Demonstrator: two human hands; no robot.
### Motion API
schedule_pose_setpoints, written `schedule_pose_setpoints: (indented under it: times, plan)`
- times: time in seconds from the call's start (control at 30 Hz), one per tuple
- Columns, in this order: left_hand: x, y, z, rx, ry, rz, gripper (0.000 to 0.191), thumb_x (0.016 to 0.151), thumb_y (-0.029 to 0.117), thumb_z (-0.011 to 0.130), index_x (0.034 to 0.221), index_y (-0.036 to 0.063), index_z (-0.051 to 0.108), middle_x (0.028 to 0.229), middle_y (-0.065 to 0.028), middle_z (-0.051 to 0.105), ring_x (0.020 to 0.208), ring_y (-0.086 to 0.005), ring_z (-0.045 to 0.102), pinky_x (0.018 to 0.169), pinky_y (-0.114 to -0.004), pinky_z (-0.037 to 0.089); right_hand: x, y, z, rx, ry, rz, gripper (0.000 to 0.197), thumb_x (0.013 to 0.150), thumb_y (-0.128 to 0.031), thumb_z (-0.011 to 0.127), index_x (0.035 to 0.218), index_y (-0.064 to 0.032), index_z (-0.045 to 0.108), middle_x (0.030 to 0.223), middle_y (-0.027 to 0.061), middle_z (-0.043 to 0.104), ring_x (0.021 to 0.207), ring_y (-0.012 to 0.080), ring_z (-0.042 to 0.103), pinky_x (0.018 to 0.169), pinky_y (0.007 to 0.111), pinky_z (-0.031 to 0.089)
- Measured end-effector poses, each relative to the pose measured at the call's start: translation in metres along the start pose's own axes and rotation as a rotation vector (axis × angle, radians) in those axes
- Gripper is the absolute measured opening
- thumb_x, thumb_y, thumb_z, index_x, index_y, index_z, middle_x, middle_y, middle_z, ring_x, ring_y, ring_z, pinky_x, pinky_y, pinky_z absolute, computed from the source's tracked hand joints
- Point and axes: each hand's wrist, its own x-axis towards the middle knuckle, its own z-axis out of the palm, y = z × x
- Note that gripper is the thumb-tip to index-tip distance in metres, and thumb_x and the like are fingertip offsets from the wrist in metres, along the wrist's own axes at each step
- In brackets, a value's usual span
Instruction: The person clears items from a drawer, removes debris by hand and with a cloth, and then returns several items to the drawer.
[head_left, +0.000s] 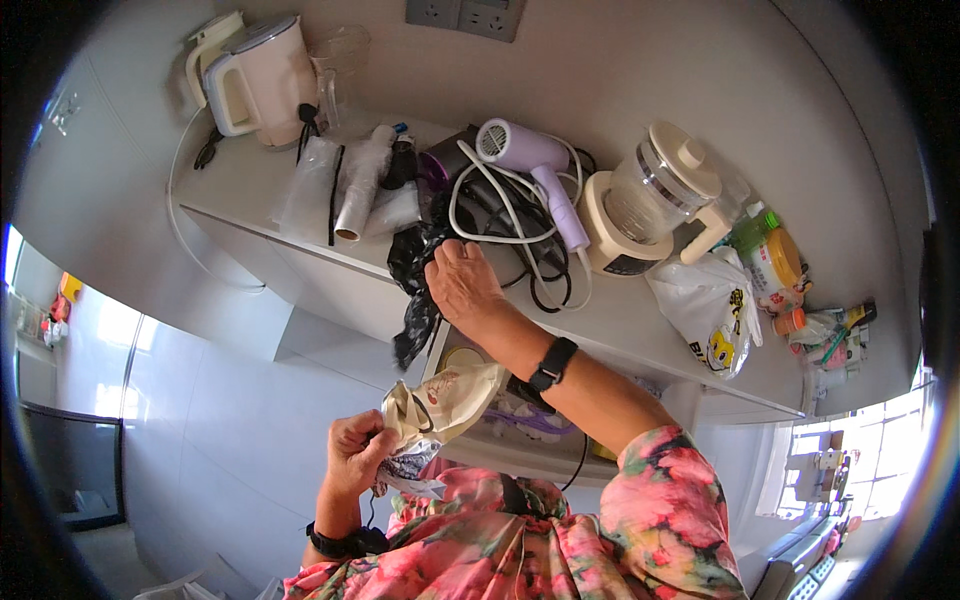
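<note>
In my left hand is a crumpled cream-coloured bag with silvery film below it, held low before my body. My right hand reaches to the front edge of the counter, its fingers closed at a black plastic bag that hangs over the edge; the fingertips' hold is partly hidden. Just beyond that hand lies a lilac hair dryer with its white cord looped over black cables. Under my right forearm an open drawer holds a purple item and other small things.
Left on the counter are a pale electric kettle, clear bags and a roll of plastic film. To the right stand a glass kettle on a cream base, a white plastic bag and several bottles and jars.
</note>
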Motion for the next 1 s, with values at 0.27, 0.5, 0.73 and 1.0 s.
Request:
schedule_pose_setpoints:
  times: [0.27, 0.5, 0.73, 1.0]
  plan:
    - [-0.009, -0.006, -0.007, -0.015, 0.059, -0.014, 0.015, 0.075, 0.005, 0.054, 0.062, -0.001, 0.051, 0.057, 0.0024, 0.047, 0.054, -0.0045, 0.039, 0.048, -0.02, 0.03, 0.06, 0.009, 0.01, 0.408, -0.328, 0.559, 0.021, 0.079, -0.007, 0.05, 0.097, 0.0034, 0.052, 0.108, 0.0214, 0.049, 0.096, 0.0261, 0.057, 0.072, 0.032, 0.051]
    - [-0.001, -0.009, -0.004, -0.25, 0.234, -0.041, 0.014, 0.077, 0.006, 0.053, 0.064, 0.0004, 0.051, 0.058, -0.0009, 0.05, 0.053, -0.006, 0.042, 0.049, -0.02, 0.031, 0.03, 0.017, -0.007, 0.482, -0.029, 0.487, 0.032, 0.075, -0.008, 0.053, 0.104, 0.0041, 0.044, 0.108, 0.0234, 0.047, 0.086, 0.0299, 0.059, 0.074, 0.035, 0.05]
    - [0.008, -0.006, -0.004, -0.305, 0.209, -0.089, 0.013, 0.076, 0.008, 0.052, 0.065, 0.0001, 0.054, 0.059, 0.0, 0.051, 0.053, -0.0056, 0.041, 0.049, -0.02, 0.03, -0.064, -0.017, -0.027, 0.994, -0.169, -0.146, 0.06, 0.069, -0.008, 0.055, 0.126, -0.0066, 0.036, 0.123, 0.0194, 0.042, 0.091, 0.0346, 0.056, 0.076, 0.04, 0.048]
    - [0.021, 0.011, 0.017, -0.261, -0.19, -0.098, 0.013, 0.077, 0.007, 0.057, 0.066, -0.0001, 0.056, 0.06, -0.0026, 0.056, 0.053, -0.007, 0.049, 0.05, -0.02, 0.036, -0.142, -0.057, -0.025, 0.926, -0.27, 0.053, 0.06, 0.065, -0.03, 0.068, 0.117, -0.0108, 0.045, 0.106, 0.0072, 0.054, 0.079, 0.0275, 0.059, 0.064, 0.035, 0.048]
